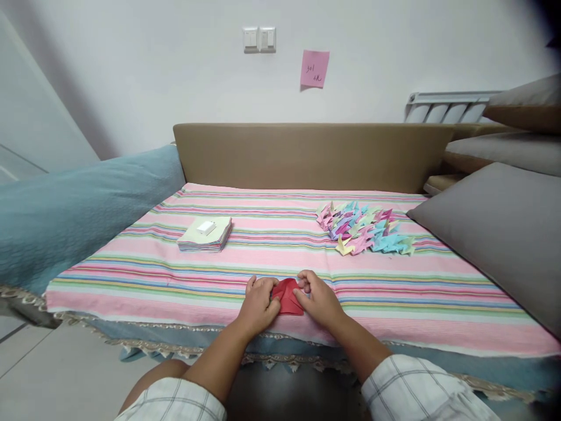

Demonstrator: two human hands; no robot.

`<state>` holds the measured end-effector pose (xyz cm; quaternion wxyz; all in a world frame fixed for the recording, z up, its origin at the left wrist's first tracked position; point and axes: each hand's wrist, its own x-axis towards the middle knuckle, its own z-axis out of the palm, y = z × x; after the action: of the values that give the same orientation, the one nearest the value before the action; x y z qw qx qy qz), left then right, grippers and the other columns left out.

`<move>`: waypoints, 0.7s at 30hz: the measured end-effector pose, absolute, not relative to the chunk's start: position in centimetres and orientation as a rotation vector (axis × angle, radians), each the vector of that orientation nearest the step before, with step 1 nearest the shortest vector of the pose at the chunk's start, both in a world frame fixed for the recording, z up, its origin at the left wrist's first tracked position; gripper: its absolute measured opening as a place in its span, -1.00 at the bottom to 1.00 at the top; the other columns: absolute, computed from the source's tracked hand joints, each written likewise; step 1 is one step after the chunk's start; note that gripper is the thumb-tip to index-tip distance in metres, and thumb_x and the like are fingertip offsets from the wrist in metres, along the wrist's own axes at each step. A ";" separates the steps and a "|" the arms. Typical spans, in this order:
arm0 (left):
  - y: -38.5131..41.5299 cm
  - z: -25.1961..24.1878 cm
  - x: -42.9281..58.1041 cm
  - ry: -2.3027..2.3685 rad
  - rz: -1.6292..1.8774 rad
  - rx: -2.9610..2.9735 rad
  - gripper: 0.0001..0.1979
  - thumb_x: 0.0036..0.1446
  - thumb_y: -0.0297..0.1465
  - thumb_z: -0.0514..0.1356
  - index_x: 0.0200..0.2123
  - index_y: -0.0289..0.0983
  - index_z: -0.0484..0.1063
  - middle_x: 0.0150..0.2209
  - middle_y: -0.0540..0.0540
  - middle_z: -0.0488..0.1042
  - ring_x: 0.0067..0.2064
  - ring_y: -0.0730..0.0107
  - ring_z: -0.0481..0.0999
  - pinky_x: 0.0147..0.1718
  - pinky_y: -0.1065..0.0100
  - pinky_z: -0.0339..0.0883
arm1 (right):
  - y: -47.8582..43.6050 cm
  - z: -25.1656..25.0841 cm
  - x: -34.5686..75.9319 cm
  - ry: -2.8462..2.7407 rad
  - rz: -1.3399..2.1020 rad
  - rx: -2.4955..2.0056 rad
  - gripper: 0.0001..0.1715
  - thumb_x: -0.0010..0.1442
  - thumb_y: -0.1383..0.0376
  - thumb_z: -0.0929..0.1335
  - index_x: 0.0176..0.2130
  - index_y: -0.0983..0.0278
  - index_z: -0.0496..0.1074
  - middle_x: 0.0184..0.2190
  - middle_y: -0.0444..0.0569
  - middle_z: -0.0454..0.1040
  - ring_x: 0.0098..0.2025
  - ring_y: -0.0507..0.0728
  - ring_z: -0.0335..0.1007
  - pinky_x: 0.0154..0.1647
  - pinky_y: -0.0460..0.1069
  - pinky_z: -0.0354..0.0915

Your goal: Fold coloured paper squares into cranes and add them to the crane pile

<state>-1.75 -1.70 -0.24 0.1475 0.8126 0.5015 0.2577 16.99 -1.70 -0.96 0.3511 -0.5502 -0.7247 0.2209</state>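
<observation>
A piece of red folded paper is between my two hands, low over the near part of the striped cloth. My left hand pinches its left edge, thumb on the near face. On the other side, my right hand has its thumb and fingers closed on the paper's right edge. The exact folds are too small to make out. Beyond my right hand, several folded paper cranes in pink, blue, green, purple and yellow lie in a cluster.
A stack of square paper sheets with a small white box on top sits at left. The striped cloth covers the sofa seat. Grey cushions pile up at right, a blue-covered armrest stands left, and a brown backrest behind.
</observation>
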 end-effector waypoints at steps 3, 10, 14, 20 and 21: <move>-1.6 -0.4 -1.7 1.444 0.756 2.338 -0.76 0.01 -0.48 0.00 -0.21 -0.22 0.27 -0.20 -0.06 0.45 -0.10 0.29 0.38 0.15 0.02 -0.14 | -1.7 -1.2 16.8 -1.882 0.536 -1.358 -0.59 0.04 0.33 0.30 -0.06 0.27 0.28 -0.22 0.00 0.41 -0.18 0.12 0.32 -0.15 0.01 0.24; -1.8 0.1 -1.6 1.432 0.771 2.346 -0.87 0.12 -0.37 0.03 -0.25 -0.21 0.31 -0.23 -0.03 0.49 -0.15 0.32 0.41 0.12 0.06 -0.07 | -1.7 -1.0 16.4 -1.949 0.466 -1.423 -0.94 0.06 0.35 0.26 -0.38 0.24 0.34 -0.42 -0.09 0.40 -0.30 0.10 0.29 -0.31 -0.04 0.18; -1.7 0.1 -2.0 1.497 0.715 2.395 -0.81 -0.02 -0.38 0.19 -0.27 -0.23 0.35 -0.27 -0.08 0.49 -0.19 0.24 0.39 -0.14 0.24 0.20 | -1.7 -1.1 16.3 -1.958 0.420 -1.436 -0.92 0.05 0.39 0.26 -0.43 0.24 0.34 -0.42 -0.10 0.41 -0.31 0.09 0.28 -0.33 -0.05 0.15; -1.3 0.1 -2.0 1.583 0.678 2.329 -0.85 0.01 -0.50 0.11 -0.32 -0.21 0.40 -0.33 -0.04 0.50 -0.24 0.33 0.42 -0.25 0.37 0.20 | -1.9 -0.7 16.7 -1.992 0.483 -1.283 -0.85 0.12 0.35 0.25 -0.30 0.24 0.39 -0.34 -0.07 0.45 -0.24 0.11 0.30 -0.21 -0.01 0.19; -1.3 0.2 -1.9 1.597 0.654 2.329 -0.85 0.02 -0.49 0.10 -0.32 -0.20 0.41 -0.33 -0.03 0.50 -0.25 0.33 0.42 -0.26 0.37 0.19 | -1.9 -0.7 16.8 -2.004 0.501 -1.242 -0.81 0.13 0.37 0.23 -0.27 0.24 0.40 -0.31 -0.06 0.45 -0.22 0.11 0.30 -0.18 0.00 0.19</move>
<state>-1.93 -1.25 0.25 0.1212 0.7976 0.5468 0.2239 16.80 -1.88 -0.66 0.3574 -0.4813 -0.7765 0.1939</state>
